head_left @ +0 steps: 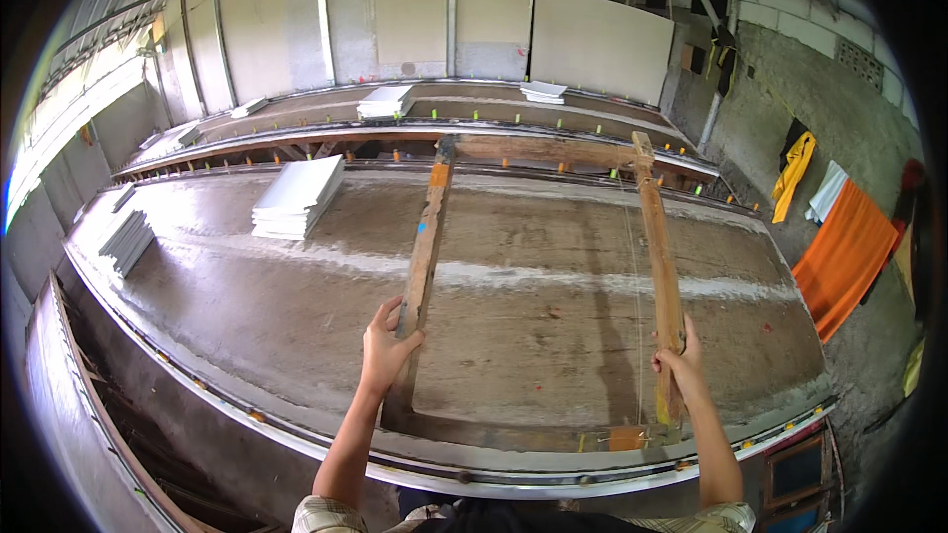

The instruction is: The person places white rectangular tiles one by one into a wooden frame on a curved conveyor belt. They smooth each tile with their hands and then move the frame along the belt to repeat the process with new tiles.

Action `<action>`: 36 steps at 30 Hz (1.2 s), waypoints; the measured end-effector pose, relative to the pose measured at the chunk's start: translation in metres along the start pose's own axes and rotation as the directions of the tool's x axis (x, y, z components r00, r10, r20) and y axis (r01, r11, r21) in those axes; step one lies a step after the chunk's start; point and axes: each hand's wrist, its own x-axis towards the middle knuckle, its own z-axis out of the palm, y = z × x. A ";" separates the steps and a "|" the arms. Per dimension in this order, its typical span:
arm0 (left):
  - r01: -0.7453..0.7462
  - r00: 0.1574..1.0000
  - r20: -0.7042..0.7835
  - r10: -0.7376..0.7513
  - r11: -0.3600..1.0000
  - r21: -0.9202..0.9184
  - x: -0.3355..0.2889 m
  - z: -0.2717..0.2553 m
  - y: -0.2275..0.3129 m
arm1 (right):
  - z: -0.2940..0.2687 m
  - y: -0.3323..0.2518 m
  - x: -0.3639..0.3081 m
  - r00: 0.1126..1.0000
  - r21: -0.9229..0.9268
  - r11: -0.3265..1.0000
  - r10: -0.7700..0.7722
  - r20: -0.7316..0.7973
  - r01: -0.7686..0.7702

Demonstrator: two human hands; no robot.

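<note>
A large rectangular wooden frame (660, 247) spans the long brown table (523, 345) in front of me. Its bars look worn, with orange and blue patches on them. My left hand (388, 347) grips the left bar, thumb on the near side and fingers partly hidden behind it. Around the right bar, lower down, my right hand (683, 353) is closed. The far bar lies towards the table's back edge and the near bar close to its front rim. Whether a fine mesh fills the frame, I cannot tell.
Left of the frame, a stack of white sheets (296, 195) lies on the table, with another white stack (125, 242) farther left. A second long table (474, 111) behind carries more stacks. Orange cloth (846, 252) hangs at the right wall. Small coloured clips line the rails.
</note>
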 end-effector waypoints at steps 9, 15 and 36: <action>-0.006 0.994 0.113 0.003 1.000 0.025 0.032 -0.193 -0.038 | 0.182 0.002 -0.061 1.000 0.070 0.998 -0.009 -0.016 0.010; -0.010 0.994 0.105 0.015 0.999 -0.045 0.056 -0.310 -0.062 | 0.301 -0.005 -0.088 0.999 0.098 0.995 0.024 -0.033 -0.020; -0.136 0.989 -0.068 0.132 0.989 -0.054 0.125 -0.648 -0.164 | 0.677 0.004 -0.103 0.985 0.125 0.984 -0.141 0.103 0.128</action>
